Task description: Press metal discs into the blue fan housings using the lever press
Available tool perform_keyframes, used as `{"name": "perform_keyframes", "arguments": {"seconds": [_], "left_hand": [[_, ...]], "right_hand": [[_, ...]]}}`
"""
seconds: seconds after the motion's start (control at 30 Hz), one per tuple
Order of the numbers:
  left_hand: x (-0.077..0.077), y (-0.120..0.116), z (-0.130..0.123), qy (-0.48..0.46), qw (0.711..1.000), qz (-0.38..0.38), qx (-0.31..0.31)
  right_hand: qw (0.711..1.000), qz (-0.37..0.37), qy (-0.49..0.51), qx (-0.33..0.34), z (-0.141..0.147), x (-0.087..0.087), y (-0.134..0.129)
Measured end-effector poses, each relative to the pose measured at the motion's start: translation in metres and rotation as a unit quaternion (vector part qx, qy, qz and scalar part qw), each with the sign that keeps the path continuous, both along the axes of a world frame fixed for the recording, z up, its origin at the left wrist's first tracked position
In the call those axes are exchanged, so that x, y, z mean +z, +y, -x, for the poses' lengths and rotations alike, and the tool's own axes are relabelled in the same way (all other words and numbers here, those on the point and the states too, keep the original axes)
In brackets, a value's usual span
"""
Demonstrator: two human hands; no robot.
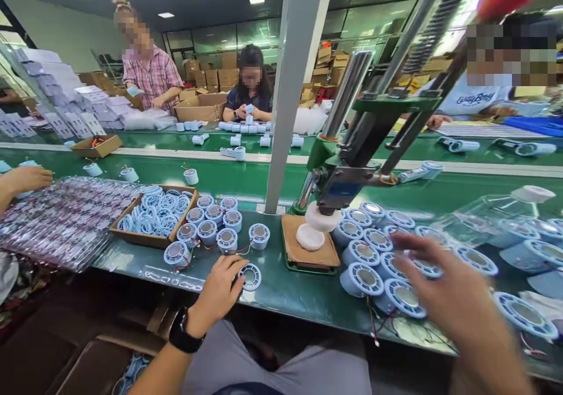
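My left hand [224, 283], with a black watch on its wrist, has its fingers curled against the left side of a blue round part [250, 277] near the table's front edge. Over the crowded blue parts [362, 278] on the right hovers my right hand [444, 278], blurred, its fingers spread and nothing seen between them. Between the hands, a white round block [310, 237] sits on the brown plate [292, 254] of a green hand press [352, 178]. Just above it is the press's white head [323, 216].
A carton [165, 241] of blue rings and more blue parts [206, 231] stand on the left. A grey post [285, 90] rises behind the table [281, 295]. Another person's hand [33, 178] is at far left. A clear bottle [497, 213] lies at right.
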State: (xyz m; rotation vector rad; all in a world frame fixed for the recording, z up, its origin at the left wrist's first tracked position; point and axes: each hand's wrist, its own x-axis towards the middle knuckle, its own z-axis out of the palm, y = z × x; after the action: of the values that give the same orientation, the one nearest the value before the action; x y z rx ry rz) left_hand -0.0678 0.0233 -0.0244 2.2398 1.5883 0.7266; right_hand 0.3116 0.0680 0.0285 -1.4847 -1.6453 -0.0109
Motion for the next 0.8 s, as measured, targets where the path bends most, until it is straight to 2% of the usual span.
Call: {"name": "perform_keyframes", "arguments": {"seconds": [0.07,0.1,0.17,0.23,0.33,0.43,0.5,0.6,0.63,0.7,0.8], "left_hand": [[0.002,-0.004,0.002,0.01,1.0,0.015,-0.015],[0.002,-0.005,0.001,0.021,0.999,0.021,-0.02],[0.002,-0.008,0.0,0.042,0.999,0.024,-0.024],[-0.001,-0.01,-0.002,0.054,0.998,0.013,-0.019],[-0.012,-0.013,-0.005,0.053,0.996,-0.027,0.059],[-0.017,-0.017,-0.005,0.048,0.984,-0.05,0.163],[-0.013,-0.018,0.0,0.04,0.989,-0.037,0.14],[-0.004,-0.017,0.014,0.023,1.0,0.006,0.017],[-0.001,-0.016,0.018,0.016,1.0,0.015,-0.005],[0.003,-0.013,0.017,-0.013,1.0,0.011,0.012],[0.005,-0.012,-0.004,-0.091,0.993,-0.026,0.073]], "right_hand": [[0.99,0.027,0.002,0.136,0.089,-0.012,-0.016],[0.984,0.038,-0.013,0.174,0.131,-0.019,-0.015],[0.979,0.078,-0.042,0.186,0.195,-0.029,0.0],[0.975,0.11,-0.062,0.183,0.227,-0.036,0.02],[0.969,0.11,-0.053,0.213,0.223,-0.044,0.028],[0.959,0.097,-0.012,0.266,0.196,-0.053,0.006],[0.951,0.097,0.022,0.294,0.179,-0.06,-0.013],[0.952,0.097,0.081,0.28,0.163,-0.068,-0.034],[0.954,0.094,0.097,0.266,0.161,-0.07,-0.038],[0.962,0.077,0.116,0.237,0.161,-0.075,-0.043],[0.975,0.043,0.118,0.182,0.172,-0.082,-0.047]]}}
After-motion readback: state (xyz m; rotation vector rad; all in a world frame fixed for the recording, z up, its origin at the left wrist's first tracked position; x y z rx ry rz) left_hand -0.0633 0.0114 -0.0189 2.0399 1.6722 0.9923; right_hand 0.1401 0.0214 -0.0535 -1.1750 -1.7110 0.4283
